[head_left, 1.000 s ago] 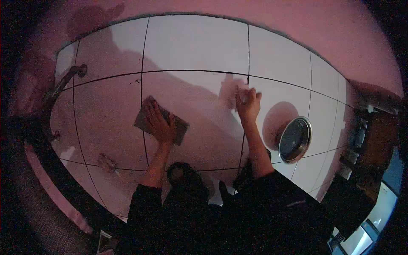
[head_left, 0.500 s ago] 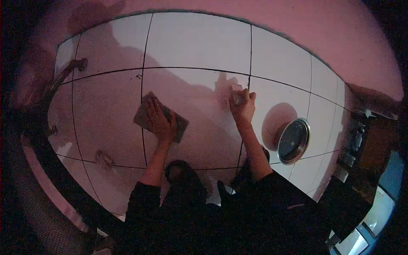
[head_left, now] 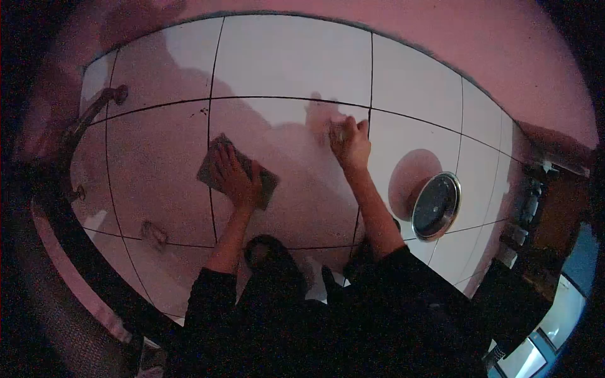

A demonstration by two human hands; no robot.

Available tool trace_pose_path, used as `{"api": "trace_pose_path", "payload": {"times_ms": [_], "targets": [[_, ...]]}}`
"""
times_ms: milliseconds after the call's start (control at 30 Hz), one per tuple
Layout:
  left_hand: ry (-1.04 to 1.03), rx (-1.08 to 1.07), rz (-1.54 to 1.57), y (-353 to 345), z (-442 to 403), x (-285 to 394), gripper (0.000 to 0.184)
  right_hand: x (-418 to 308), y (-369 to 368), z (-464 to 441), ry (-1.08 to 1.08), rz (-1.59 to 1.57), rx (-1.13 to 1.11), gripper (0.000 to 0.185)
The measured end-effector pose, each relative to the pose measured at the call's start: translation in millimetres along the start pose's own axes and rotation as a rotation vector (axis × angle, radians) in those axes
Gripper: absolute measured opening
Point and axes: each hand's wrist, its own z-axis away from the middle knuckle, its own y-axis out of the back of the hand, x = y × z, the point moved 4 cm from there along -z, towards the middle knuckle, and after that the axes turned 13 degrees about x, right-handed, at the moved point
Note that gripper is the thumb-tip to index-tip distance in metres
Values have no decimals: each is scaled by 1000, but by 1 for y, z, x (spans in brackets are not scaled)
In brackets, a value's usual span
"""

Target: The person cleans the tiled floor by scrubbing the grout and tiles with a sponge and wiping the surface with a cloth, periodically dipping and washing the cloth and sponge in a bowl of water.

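Observation:
My left hand (head_left: pixel 234 176) lies flat with its fingers spread on a dark grey rectangular slab (head_left: pixel 269 186). The slab rests slantwise on the white floor tiles; dim light hides what it is made of. To the right, my right hand (head_left: pixel 353 145) is raised above the tiles, its fingers curled round something small and pale. That small thing is blurred and mostly hidden by the fingers, and the hand's shadow falls just beyond it.
A round metal-rimmed dish (head_left: pixel 435 206) stands right of my right forearm. Pink wall (head_left: pixel 441 31) borders the tiles at the far side. A curved dark bar (head_left: pixel 97 104) runs along the left. Dark furniture (head_left: pixel 551 220) stands at the right. My foot (head_left: pixel 261 249) shows below.
My right hand has moved slightly left and away from me, still curled round the small thing. My left hand and the slab have stayed almost in place.

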Motion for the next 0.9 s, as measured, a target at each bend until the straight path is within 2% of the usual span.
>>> {"api": "trace_pose_path", "payload": {"times_ms": [67, 100, 167, 233, 333, 367, 500, 700, 767, 900], "targets": [[545, -368, 557, 1, -6, -5, 73, -6, -5, -19, 11, -23, 11, 35], [544, -364, 560, -10, 1, -9, 73, -10, -6, -25, 27, -52, 22, 35], [30, 60, 129, -22, 12, -11, 73, -15, -7, -23, 44, -38, 51, 34], [25, 63, 100, -19, 10, -9, 73, -16, -7, -1, 16, 31, -91, 32], [65, 4, 109, -16, 14, -7, 73, -16, -10, 16, 69, 20, -98, 35], [102, -29, 152, -17, 12, -7, 73, -16, -14, 15, 85, 50, -96, 40], [62, -7, 102, -12, 6, -6, 73, -26, -28, -30, 109, -7, -32, 37], [73, -35, 87, -12, 10, -6, 73, -18, -18, 20, 94, 28, -65, 36], [26, -15, 48, -15, 10, -8, 73, -19, -13, 23, 180, -7, 46, 37], [54, -21, 131, -18, 10, -9, 74, -27, -20, -19, 126, -18, 8, 38]]}}
